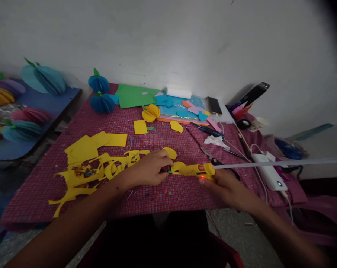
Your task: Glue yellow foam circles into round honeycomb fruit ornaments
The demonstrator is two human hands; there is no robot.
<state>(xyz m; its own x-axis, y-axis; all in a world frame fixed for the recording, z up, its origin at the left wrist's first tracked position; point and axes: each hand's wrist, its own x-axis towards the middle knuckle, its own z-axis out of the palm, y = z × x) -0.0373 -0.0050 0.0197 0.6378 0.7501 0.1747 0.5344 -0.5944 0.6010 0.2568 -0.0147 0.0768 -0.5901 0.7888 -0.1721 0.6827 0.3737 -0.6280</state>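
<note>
My right hand (227, 188) is wrapped round a yellow hot glue gun (206, 170) with a small red light lit. A long whitish glue stick (249, 164) juts from its back to the right. The gun's front end points left, over a yellow paper piece (178, 166). Beside that piece my left hand (154, 167) has its fingers bent and drawn together at the paper's left edge, near a small green bit (170, 172). What those fingertips hold is too small to make out. Just above lies a rounded yellow cutout (170, 152).
Yellow paper scraps (82, 182) and sheets (83, 149) spread over the left of the checked cloth. Blue paper pumpkins (101, 102), a yellow one (151, 112) and green sheets (135, 96) are behind. Scissors (213, 158), a phone (214, 105) and a white power strip (271, 176) lie right.
</note>
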